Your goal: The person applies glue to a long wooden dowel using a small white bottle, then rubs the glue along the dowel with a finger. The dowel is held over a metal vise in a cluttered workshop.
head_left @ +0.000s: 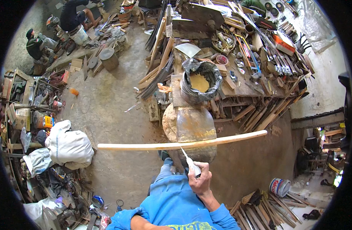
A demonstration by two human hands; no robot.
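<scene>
My right hand (pixel 200 179) is wrapped round a small white squeeze bottle (pixel 192 167). Its thin, pointed nozzle reaches up to the near edge of a long, pale wooden strip (pixel 153 146), around the strip's middle. The strip, slightly bowed and rounded at its ends, lies crosswise over a worn, brownish block-like stand (pixel 196 126) and sticks out far on both sides. Only my left forearm (pixel 142 224) shows at the lower edge; the hand itself is out of the picture.
Beyond the stand is a bucket lined with black plastic (pixel 200 82), holding yellowish powder. A cluttered bench (pixel 241 89) with tools and wood stretches behind it. White sacks (pixel 68 143) stand at left, wood offcuts (pixel 256 212) at lower right. Two people (pixel 40 45) sit at far left.
</scene>
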